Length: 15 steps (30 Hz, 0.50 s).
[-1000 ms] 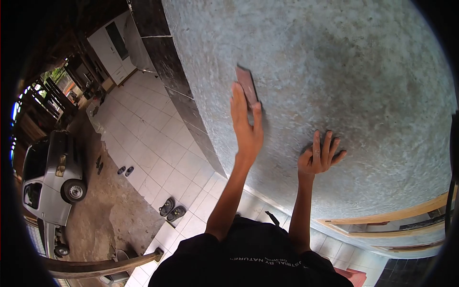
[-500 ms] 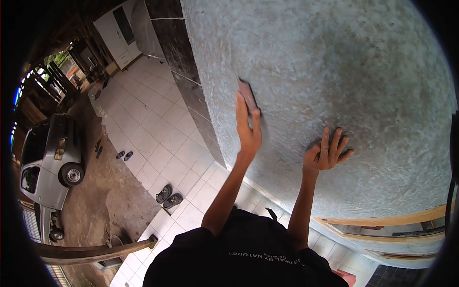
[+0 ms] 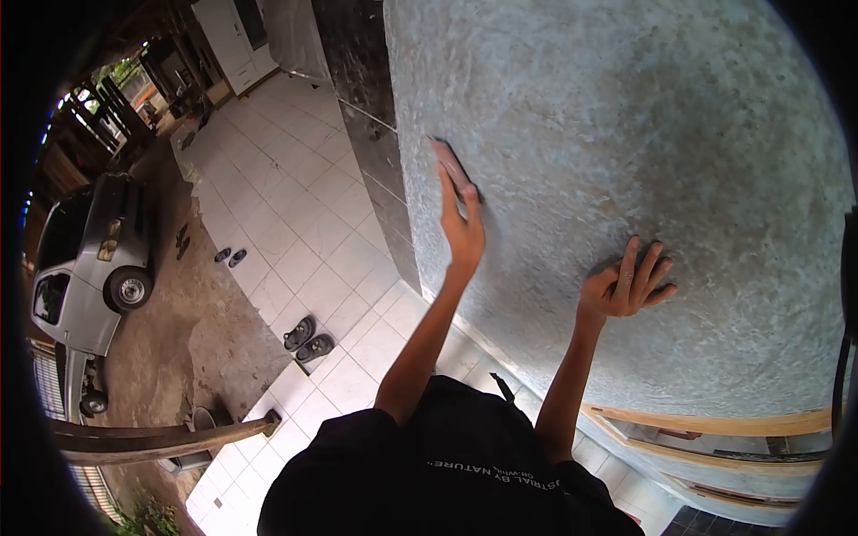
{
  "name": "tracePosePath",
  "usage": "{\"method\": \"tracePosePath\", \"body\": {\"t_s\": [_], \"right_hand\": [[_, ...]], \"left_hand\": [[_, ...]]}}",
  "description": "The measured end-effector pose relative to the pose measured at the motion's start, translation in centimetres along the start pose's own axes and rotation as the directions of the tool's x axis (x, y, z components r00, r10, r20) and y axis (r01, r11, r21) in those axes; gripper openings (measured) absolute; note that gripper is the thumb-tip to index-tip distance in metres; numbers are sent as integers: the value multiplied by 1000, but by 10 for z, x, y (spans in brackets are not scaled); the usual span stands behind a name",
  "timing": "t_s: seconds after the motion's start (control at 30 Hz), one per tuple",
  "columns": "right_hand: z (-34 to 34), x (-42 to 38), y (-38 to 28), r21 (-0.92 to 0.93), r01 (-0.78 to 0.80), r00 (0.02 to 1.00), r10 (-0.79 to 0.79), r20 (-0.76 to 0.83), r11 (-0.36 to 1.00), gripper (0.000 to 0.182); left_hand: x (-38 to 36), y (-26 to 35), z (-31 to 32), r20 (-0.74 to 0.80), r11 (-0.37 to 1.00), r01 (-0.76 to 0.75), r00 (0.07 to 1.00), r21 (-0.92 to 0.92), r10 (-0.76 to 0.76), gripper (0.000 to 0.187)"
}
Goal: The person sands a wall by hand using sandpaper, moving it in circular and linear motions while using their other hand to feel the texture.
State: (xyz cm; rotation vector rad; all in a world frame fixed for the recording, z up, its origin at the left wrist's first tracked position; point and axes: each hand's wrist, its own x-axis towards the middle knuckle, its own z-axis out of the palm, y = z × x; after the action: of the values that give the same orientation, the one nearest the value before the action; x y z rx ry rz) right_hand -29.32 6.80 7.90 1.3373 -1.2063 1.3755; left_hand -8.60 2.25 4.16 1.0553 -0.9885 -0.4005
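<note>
We log a black shirt, short loose sleeves. White print, upside down to us: "STRIAL BY NATURE", word start lost in a fold, smaller "Off-White" line with it. Dark strap end sticks out in front, source unclear. Forearms, left hand, right hand bare.

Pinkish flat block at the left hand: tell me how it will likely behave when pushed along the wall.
The pinkish flat block is probably stiff, since its long edges look straight in the left hand. It will likely drag rather than glide, as the wall looks rough. Being flat and oblong, it seems unlikely to roll.
</note>
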Motion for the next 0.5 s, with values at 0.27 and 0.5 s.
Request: {"method": "tracePosePath", "body": {"t_s": [0.27, 0.5], "right_hand": [[1, 2, 0, 4, 31, 999, -31, -16, 1000, 45], [2, 1, 1, -5, 36, 999, -36, -21, 999, 45]], "left_hand": [[-47, -40, 0, 56, 991, 97, 993, 92, -102, 66], [-13, -40, -17, -47, 982, 172, 984, 71, -169, 68]]}}
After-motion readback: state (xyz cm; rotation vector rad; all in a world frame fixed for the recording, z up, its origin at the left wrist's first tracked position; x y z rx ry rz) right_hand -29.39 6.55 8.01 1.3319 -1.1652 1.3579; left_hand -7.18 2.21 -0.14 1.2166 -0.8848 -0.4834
